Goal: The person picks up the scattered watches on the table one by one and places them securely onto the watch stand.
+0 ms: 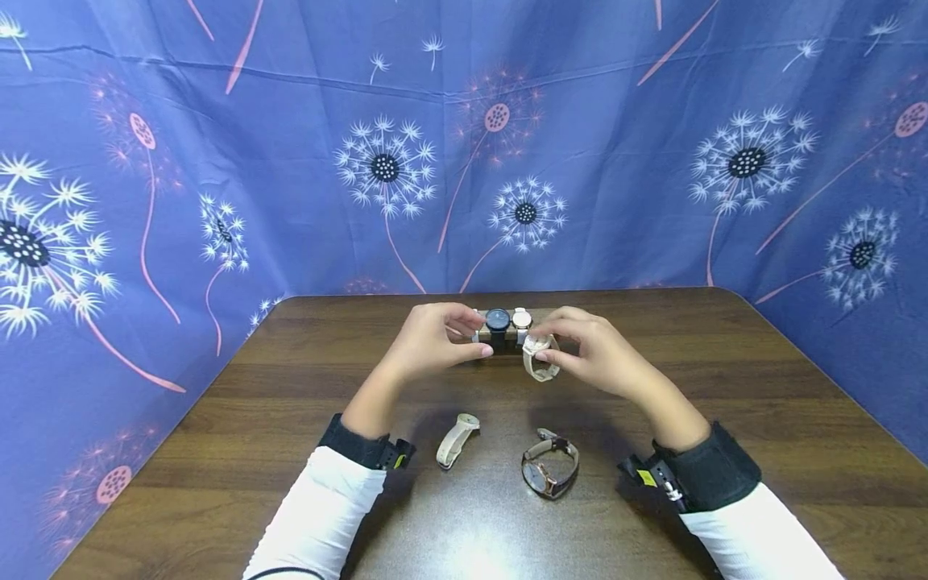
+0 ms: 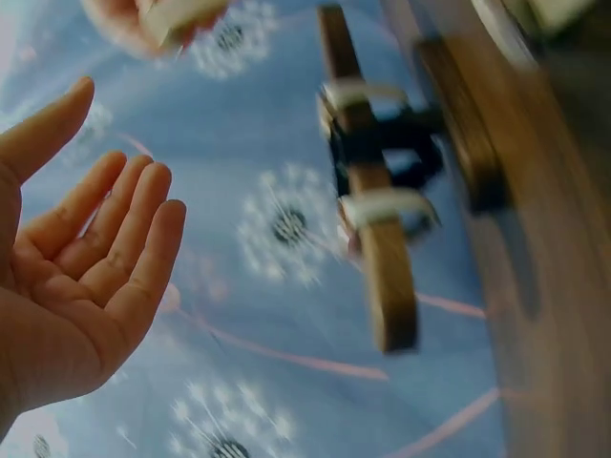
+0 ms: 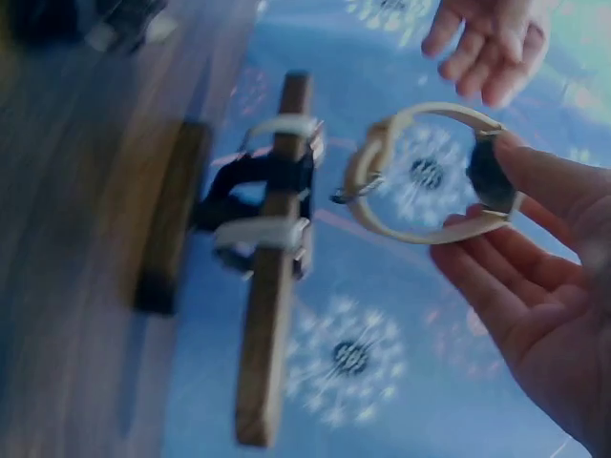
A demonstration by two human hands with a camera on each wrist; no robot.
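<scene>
My right hand (image 1: 598, 354) pinches a cream-strapped watch (image 3: 458, 232) by its case, thumb on one face and fingers on the other. Its buckled strap forms a loop, held just in front of a wooden watch stand (image 3: 263, 367). On the stand's bar hang a black watch (image 1: 497, 320) in the middle and a white-strapped watch (image 1: 522, 319) beside it. Another pale-strapped watch (image 2: 358, 93) hangs on the black one's other side, mostly hidden by my left hand in the head view. That left hand (image 1: 433, 342) is held near the bar's left end, fingers apart and nothing in them.
Closer to me on the brown wooden table (image 1: 326, 499) lie a cream-strapped watch (image 1: 454, 443), at left, and a dark brown-strapped watch (image 1: 561, 486) with its strap looped, at right. A blue dandelion-print cloth (image 1: 609, 161) hangs behind the table.
</scene>
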